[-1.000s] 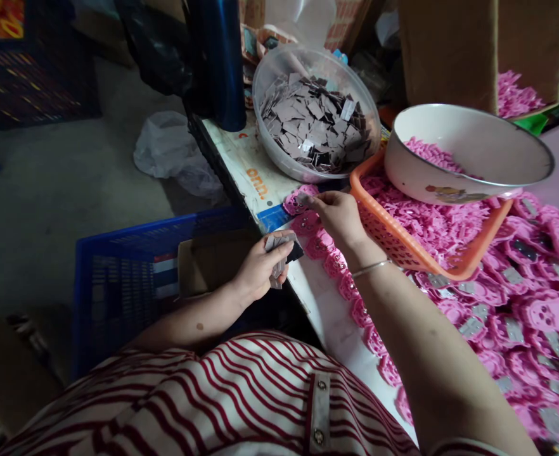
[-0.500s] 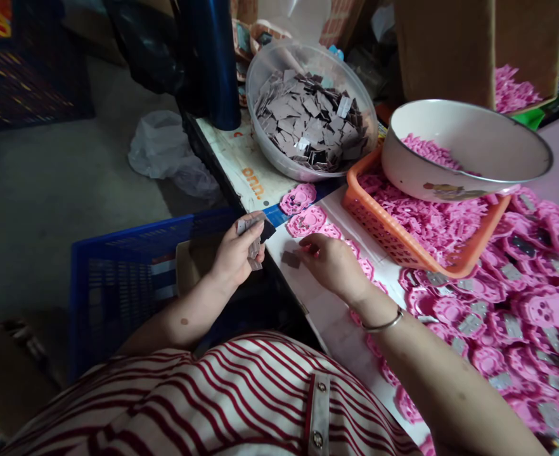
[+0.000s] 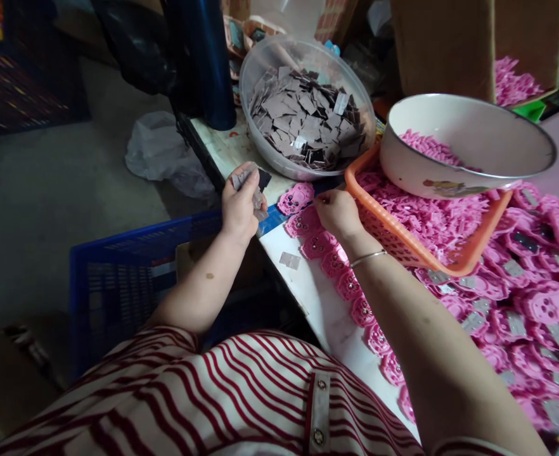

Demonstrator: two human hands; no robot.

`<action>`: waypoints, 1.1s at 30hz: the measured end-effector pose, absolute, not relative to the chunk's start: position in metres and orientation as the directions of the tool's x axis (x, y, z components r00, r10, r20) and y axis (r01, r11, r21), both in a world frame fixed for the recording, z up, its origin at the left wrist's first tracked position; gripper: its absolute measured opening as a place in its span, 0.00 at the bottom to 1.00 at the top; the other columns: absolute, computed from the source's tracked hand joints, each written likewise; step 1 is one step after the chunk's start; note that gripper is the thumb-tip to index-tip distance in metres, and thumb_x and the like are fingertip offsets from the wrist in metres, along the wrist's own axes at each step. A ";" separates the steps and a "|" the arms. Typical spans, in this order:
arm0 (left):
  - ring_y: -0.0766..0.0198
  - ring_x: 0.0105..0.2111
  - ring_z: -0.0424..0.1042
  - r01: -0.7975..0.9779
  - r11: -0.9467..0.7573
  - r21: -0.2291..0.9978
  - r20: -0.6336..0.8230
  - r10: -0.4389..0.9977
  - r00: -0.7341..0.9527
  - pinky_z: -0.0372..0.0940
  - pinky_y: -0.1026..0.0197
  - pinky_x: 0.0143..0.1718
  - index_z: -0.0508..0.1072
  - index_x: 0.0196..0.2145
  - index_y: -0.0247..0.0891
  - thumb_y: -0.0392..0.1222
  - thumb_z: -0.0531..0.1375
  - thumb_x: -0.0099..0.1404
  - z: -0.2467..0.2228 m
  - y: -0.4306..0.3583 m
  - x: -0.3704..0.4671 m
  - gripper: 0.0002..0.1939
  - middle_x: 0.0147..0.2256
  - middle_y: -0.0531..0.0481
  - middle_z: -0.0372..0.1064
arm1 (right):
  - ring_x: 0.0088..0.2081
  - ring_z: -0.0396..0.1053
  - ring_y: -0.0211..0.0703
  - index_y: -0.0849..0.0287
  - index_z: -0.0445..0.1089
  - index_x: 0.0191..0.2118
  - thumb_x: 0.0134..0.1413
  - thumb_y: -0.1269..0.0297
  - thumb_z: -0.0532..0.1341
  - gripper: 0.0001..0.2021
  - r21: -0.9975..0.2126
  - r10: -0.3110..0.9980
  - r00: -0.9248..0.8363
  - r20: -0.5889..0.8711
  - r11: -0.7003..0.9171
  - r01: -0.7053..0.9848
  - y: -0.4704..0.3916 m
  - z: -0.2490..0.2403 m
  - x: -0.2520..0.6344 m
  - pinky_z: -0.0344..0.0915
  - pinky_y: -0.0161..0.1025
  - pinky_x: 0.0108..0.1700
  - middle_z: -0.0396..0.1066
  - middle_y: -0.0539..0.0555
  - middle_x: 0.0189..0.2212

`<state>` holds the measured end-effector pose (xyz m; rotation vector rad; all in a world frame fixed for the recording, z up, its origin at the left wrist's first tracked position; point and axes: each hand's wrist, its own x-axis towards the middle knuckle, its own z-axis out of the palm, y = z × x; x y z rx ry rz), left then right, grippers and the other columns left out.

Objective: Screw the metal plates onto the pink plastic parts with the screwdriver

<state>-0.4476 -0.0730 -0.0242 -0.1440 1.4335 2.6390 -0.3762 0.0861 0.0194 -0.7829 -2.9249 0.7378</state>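
My left hand [image 3: 241, 206] is closed around several thin grey plates [image 3: 244, 178], one of them showing a dark face, held just off the table's left edge. Beyond the near end of the orange basket is my right hand [image 3: 340, 214], its fingers bent and pressed together; whatever they hold is hidden. Close to those fingertips lies a pink flower-edged plastic piece [image 3: 296, 199], first in a row of similar pink pieces [image 3: 348, 286] running toward me. A single grey plate [image 3: 289, 259] rests flat on the white board [image 3: 303, 294].
A clear bowl [image 3: 260, 142] full of grey plates stands at the back. To its right, an enamel basin [image 3: 469, 136] sits on an orange basket [image 3: 417, 253] of small pink parts. Pink pieces with grey plates [image 3: 517, 323] pile up at right. A blue crate [image 3: 118, 278] is at left.
My right hand has moved away from me, off the lone plate on the board, to the far end of the pink row. My left hand has risen slightly, still holding its plates.
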 end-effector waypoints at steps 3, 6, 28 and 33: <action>0.75 0.15 0.62 -0.103 -0.522 0.847 -0.079 0.069 -0.994 0.56 0.67 0.15 0.68 0.45 0.43 0.50 0.71 0.56 -0.029 -0.071 -0.444 0.23 0.32 0.58 0.69 | 0.33 0.71 0.45 0.66 0.78 0.35 0.57 0.66 0.56 0.14 -0.443 0.500 -0.859 -0.109 0.749 0.493 0.087 0.017 -0.388 0.66 0.39 0.41 0.77 0.63 0.32; 0.75 0.15 0.63 -0.050 -0.485 0.873 -0.020 0.067 -0.998 0.58 0.67 0.15 0.68 0.46 0.43 0.51 0.70 0.57 -0.030 -0.071 -0.437 0.23 0.33 0.57 0.69 | 0.31 0.70 0.46 0.67 0.77 0.34 0.58 0.62 0.57 0.14 -0.441 0.521 -0.842 -0.144 0.728 0.525 0.090 0.016 -0.397 0.67 0.41 0.39 0.75 0.63 0.29; 0.79 0.14 0.61 0.110 -0.462 0.880 0.147 0.043 -0.988 0.60 0.71 0.13 0.67 0.47 0.42 0.63 0.68 0.55 -0.049 -0.068 -0.441 0.30 0.33 0.57 0.68 | 0.27 0.67 0.41 0.65 0.76 0.31 0.54 0.62 0.60 0.11 -0.434 0.506 -0.851 -0.142 0.741 0.513 0.091 0.023 -0.394 0.64 0.37 0.33 0.74 0.58 0.26; 0.79 0.14 0.62 0.118 -0.473 0.873 0.158 0.044 -0.986 0.60 0.72 0.13 0.67 0.47 0.42 0.61 0.69 0.56 -0.049 -0.069 -0.441 0.29 0.33 0.57 0.68 | 0.32 0.69 0.40 0.64 0.77 0.36 0.52 0.69 0.59 0.10 -0.449 0.399 -0.915 -0.058 0.808 0.381 0.092 0.027 -0.372 0.63 0.36 0.39 0.77 0.57 0.32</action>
